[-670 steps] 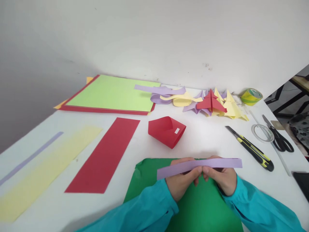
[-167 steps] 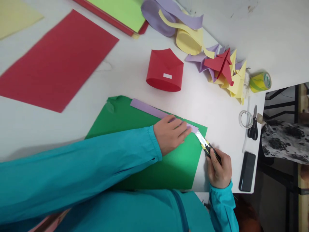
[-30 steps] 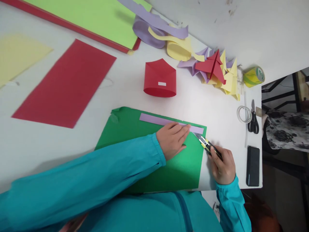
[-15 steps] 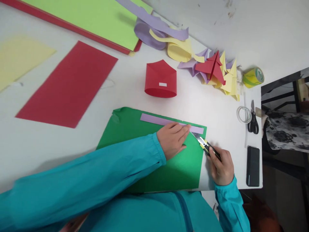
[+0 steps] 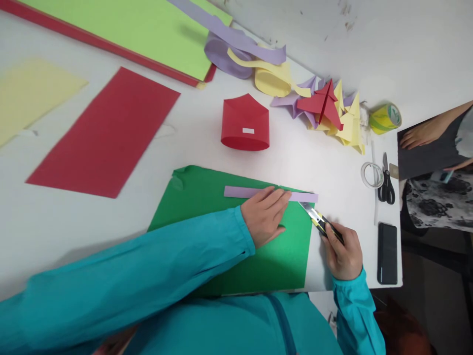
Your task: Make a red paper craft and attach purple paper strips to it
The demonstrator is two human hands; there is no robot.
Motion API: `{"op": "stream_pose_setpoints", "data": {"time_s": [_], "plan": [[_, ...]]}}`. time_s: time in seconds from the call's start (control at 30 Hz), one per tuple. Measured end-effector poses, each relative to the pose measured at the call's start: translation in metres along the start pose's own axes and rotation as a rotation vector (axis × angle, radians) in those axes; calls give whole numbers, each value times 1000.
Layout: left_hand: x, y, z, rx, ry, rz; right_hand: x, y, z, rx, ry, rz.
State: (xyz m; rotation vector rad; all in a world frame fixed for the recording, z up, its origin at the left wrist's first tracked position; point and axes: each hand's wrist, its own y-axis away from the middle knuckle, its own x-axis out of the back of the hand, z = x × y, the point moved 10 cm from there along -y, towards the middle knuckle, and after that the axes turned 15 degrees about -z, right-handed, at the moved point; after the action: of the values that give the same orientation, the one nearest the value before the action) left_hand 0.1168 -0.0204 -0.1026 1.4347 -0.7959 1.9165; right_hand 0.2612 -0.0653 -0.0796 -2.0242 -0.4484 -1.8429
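My left hand (image 5: 265, 217) lies flat with its fingers stretched over a narrow purple paper strip (image 5: 241, 192), pressing it against a green sheet (image 5: 209, 199). The strip runs near the sheet's far edge, and its right end reaches just past the sheet's corner. In my right hand (image 5: 343, 252) is a black and yellow utility knife (image 5: 317, 217), its blade out. The blade tip is at the strip's near edge, just right of my left fingertips; whether it touches the paper I cannot tell. Beyond the sheet stands a red paper band (image 5: 245, 116) with a white patch.
Folded paper shapes (image 5: 325, 106), yellow tape (image 5: 385, 118), clear tape (image 5: 371, 175), scissors (image 5: 386, 185) and a black phone-like slab (image 5: 387, 252) line the right side. Red paper (image 5: 107, 133) and a green stack (image 5: 148, 34) lie left. Another person's hand (image 5: 421, 133) rests beyond the right edge.
The purple strip has slid right and turned, its left end now closer to me. My right hand and the knife have moved slightly right. Another person's hand has appeared at the right.
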Motion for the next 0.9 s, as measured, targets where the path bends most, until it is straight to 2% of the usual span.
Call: {"op": "stream_pose_setpoints", "data": {"time_s": [0.2, 0.57, 0.9], "plan": [[3, 1, 2, 38, -64, 17, 1, -1, 0, 0, -6, 1], [-4, -2, 0, 19, -33, -63, 0, -7, -2, 15, 19, -3], [-5, -3, 1, 15, -70, -78, -1, -2, 1, 22, 26, -43]]}}
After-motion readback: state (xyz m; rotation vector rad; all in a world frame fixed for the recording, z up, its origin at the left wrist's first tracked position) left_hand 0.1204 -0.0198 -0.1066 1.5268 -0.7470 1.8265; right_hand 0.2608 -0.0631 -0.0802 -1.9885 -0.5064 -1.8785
